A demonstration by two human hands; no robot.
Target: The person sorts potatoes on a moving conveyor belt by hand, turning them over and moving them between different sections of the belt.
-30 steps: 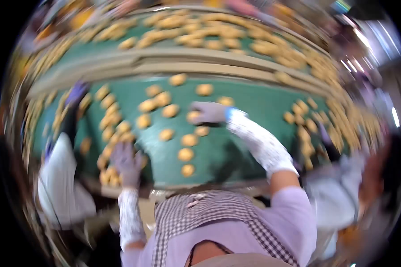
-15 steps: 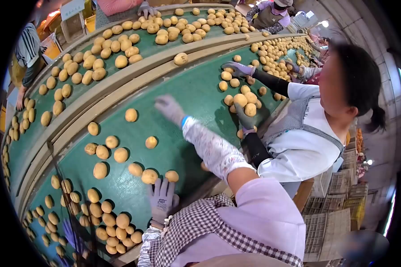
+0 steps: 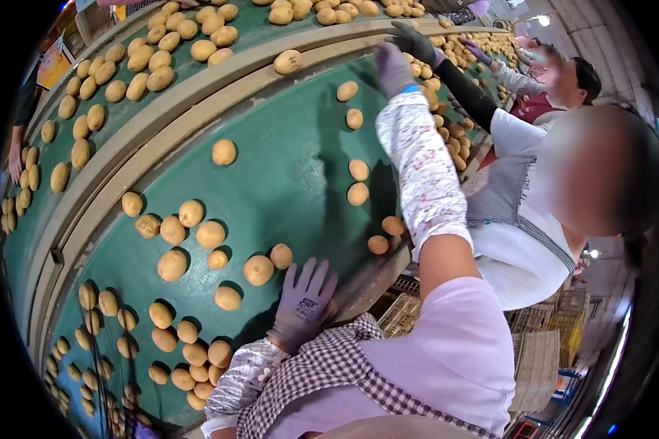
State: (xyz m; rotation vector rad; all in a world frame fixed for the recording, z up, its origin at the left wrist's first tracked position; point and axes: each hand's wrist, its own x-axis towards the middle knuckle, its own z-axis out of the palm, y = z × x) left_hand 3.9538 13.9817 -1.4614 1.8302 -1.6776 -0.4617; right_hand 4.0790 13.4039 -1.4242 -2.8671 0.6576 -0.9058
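My left hand (image 3: 304, 307), in a grey-purple glove, lies on the green conveyor belt (image 3: 278, 197) near its close edge. Its fingers are spread and hold nothing. A small potato (image 3: 280, 256) and a larger potato (image 3: 258, 271) sit just beyond its fingertips. My right arm, in a white floral sleeve, stretches far across the belt. My gloved right hand (image 3: 394, 69) is beside the potatoes (image 3: 432, 88) at the upper right; blur hides its fingers and anything in them. Close by is a co-worker's dark-gloved hand (image 3: 413, 42).
A beige divider rail (image 3: 198, 95) carries a single potato (image 3: 288, 61) with dark marks. Beyond it, another belt (image 3: 44, 212) bears more potatoes. A co-worker (image 3: 520, 183) stands close on my right. Potatoes cluster (image 3: 198, 355) at the lower left. Plastic crates (image 3: 538, 366) stand behind.
My right hand has moved up and right over the belt. My left hand shifted slightly right, with fingers more spread. The co-worker leans further over, one arm reaching across; nearby potatoes have spread out.
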